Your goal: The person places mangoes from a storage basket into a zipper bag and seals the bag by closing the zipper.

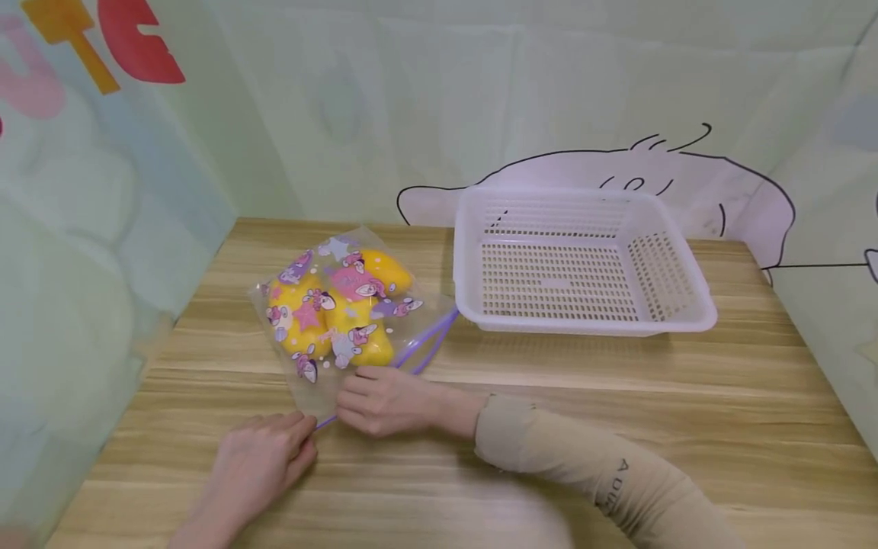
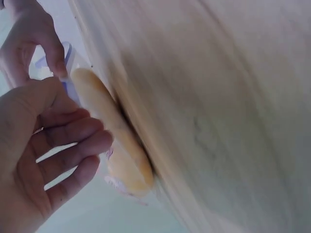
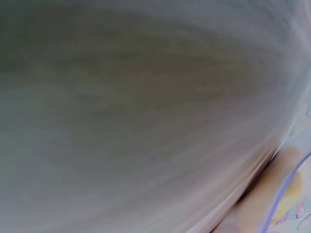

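A clear printed zip bag lies on the table with several rounded yellow pieces inside; their kind cannot be told. Its purple zip strip runs along the side nearest me, and toward the basket it splits into two lines standing apart. My left hand pinches the near corner of the strip between thumb and index finger, its other fingers loosely bent in the left wrist view. Close beside it, my right hand pinches the strip farther along. The right wrist view shows part of the purple strip but no fingers.
A white perforated plastic basket stands at the back right, its near left corner by the strip's far end. The wood-grain table meets printed cloth walls at the back and sides.
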Demonstrator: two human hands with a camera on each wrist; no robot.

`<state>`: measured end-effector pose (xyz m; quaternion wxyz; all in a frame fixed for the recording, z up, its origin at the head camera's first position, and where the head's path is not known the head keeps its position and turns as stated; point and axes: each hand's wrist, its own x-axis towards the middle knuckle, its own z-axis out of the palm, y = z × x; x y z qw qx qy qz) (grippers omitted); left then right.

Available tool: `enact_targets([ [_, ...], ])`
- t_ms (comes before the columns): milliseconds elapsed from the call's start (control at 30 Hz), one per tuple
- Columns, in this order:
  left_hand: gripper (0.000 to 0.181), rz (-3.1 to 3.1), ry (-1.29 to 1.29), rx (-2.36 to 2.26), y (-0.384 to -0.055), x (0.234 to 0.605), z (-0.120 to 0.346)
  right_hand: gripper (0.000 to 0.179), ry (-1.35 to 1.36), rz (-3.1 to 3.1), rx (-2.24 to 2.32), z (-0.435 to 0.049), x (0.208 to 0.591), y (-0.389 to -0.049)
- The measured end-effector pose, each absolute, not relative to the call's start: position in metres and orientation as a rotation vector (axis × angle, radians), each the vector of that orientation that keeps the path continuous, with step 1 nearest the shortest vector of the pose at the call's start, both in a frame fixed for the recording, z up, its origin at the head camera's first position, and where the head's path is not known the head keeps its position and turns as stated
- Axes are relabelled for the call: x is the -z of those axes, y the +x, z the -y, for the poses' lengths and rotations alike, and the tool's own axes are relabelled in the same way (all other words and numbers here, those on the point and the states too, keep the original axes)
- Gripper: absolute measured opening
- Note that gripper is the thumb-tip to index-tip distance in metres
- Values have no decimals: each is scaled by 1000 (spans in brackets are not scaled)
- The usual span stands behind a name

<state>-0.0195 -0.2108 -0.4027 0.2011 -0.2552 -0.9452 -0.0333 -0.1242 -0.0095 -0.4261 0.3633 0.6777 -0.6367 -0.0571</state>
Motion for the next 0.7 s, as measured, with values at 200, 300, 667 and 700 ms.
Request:
enact_targets([
  [200, 12, 2660, -772, 66, -21, 400, 217, 33, 1739, 1653, 149, 3, 423, -125],
  [300, 16, 2661, -782, 65, -21, 400, 220, 30, 1738, 1671, 146, -2, 421, -125],
  [667, 19, 2670, -802, 86, -21, 401, 225, 29, 1699, 1666, 125, -16, 427, -133],
  [700, 19, 2669, -802, 87, -21, 402, 225, 30, 1692, 1664, 112, -17, 427, -134],
])
